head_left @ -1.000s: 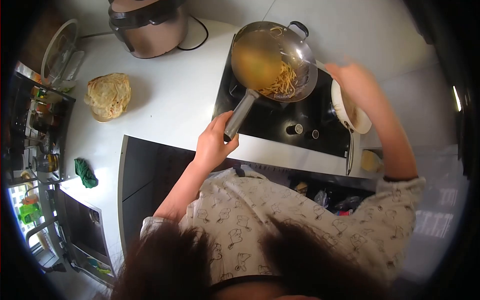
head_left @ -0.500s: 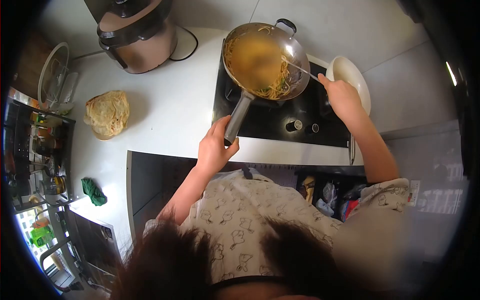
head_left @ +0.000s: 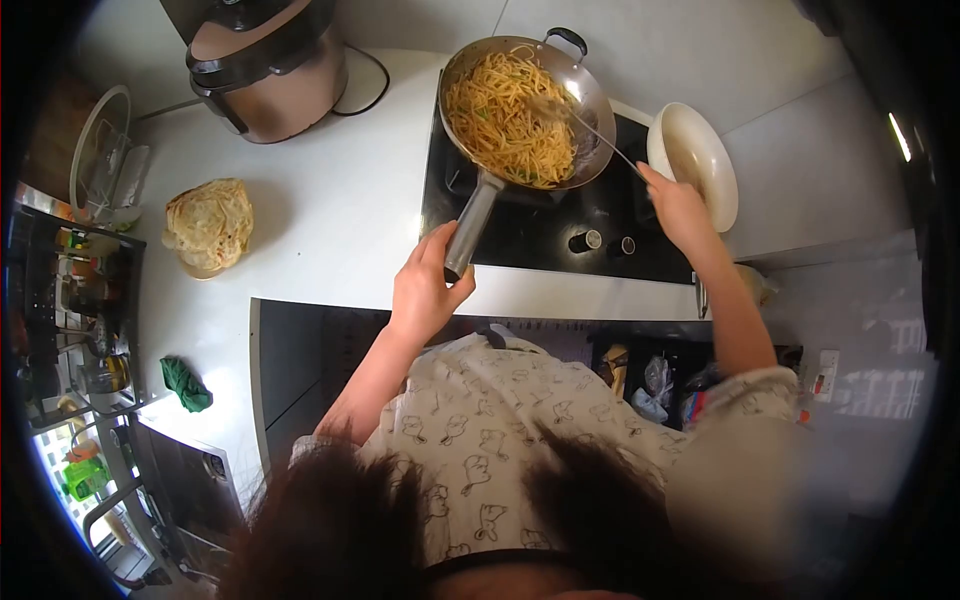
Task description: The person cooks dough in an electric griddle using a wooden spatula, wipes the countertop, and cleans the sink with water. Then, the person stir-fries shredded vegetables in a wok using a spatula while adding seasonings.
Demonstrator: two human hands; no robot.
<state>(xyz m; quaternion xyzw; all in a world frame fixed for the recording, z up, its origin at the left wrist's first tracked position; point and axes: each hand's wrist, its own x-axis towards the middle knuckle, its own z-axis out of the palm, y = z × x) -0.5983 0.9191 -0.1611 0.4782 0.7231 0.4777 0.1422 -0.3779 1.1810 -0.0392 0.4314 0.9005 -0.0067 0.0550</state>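
Note:
A metal wok point(head_left: 597, 125) sits on the black stove point(head_left: 520, 232), full of noodles point(head_left: 515, 120) with bits of green among them. My left hand point(head_left: 428, 285) is closed around the end of the wok's grey handle point(head_left: 474, 228). In my right hand point(head_left: 680, 208) is the thin handle of a metal spatula point(head_left: 603, 137). Its blade rests on the noodles at the wok's right side and is partly blurred. Just beyond my right hand, a white oval pan point(head_left: 718, 150) stands at the stove's right edge.
Two stove knobs point(head_left: 604, 242) are near the front edge. Left on the white counter point(head_left: 330, 200) lies a stack of flatbreads point(head_left: 210, 225), with a rice cooker point(head_left: 265, 80) behind it. A green cloth point(head_left: 186, 383) lies nearer me. A spice rack point(head_left: 85, 310) stands far left.
The noodles, blurred before, now show clearly. The spatula and my right hand have shifted slightly, with the blade now lying over the noodles. My left hand keeps its hold on the wok handle.

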